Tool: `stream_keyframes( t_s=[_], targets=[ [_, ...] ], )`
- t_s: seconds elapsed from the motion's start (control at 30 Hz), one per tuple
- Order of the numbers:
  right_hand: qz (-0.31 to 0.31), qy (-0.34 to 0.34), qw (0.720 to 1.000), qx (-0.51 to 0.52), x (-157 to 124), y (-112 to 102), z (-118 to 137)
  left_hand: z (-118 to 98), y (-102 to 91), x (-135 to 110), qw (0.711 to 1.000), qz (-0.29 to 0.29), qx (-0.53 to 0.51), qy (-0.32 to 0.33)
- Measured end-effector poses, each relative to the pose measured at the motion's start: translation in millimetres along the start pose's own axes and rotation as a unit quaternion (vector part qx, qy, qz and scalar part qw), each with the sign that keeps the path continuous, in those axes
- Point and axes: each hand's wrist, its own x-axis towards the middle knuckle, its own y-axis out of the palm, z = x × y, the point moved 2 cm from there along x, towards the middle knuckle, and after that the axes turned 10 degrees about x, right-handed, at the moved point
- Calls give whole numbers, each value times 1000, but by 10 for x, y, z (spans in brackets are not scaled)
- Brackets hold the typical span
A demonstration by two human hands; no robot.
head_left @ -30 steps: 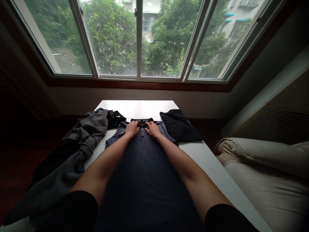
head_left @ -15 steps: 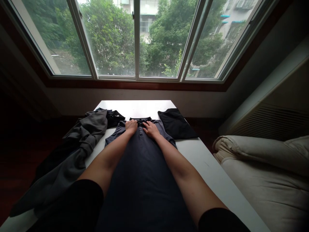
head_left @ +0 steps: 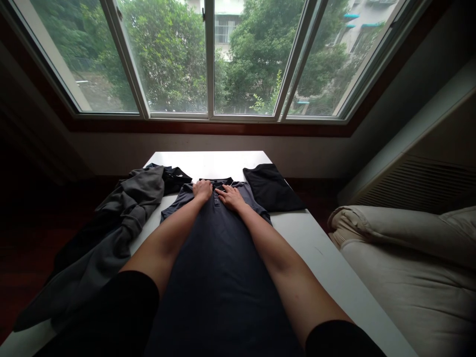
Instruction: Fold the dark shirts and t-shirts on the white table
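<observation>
A dark navy polo shirt with greyish shoulders lies spread front side up, its collar toward the window. At the left side of the collar is my left hand, its fingers bent down and closed on the fabric. My right hand rests on the right side of the neck opening, fingers stretched out and apart. Its fingertips touch the fabric beside the buttoned placket. Both hands partly cover the collar, and the undersides of the fingers are hidden.
The shirt lies on a white table. Folded black clothing sits at the far right corner. A heap of grey and black clothes hangs over the left edge. A beige sofa stands to the right, and a window is ahead.
My right hand's fingers have shifted slightly left onto the upper placket, covering more of the buttons. The left hand stays at the collar. The view has tilted down or shifted very slightly.
</observation>
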Motion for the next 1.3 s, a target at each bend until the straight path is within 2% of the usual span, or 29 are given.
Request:
stream_keyframes(
  t_s=[0.17, 0.43, 0.7, 0.9, 1.0, 1.07, 1.2, 1.3],
  targets=[
    [-13, -3, 1000, 21, -14, -3, -1, -27, -18, -139, 999, -23, -16, 46],
    [-118, -23, 990, 70, -110, -66, -7, -52, 30, -382, 992, -46, -27, 112],
    [-103, -26, 993, 44, -103, -48, -33, -81, 89, -487, 993, -35, -16, 107],
    [-85, -8, 995, 60, -96, -77, -17, -161, 61, -758, 991, -19, -16, 129],
    [-72, 1, 995, 75, -136, -211, -84, -188, 31, -918, 988, -2, -25, 154],
    [-98, 28, 993, 66, -206, -367, -199, -180, 5, -1034, 987, 5, -33, 160],
    [-152, 125, 980, 39, -435, -695, -569, -199, -49, -1379, 987, -3, -52, 151],
    [-149, 191, 969, 51, -618, -824, -847, -389, -128, -1764, 980, -33, -75, 179]
  ],
)
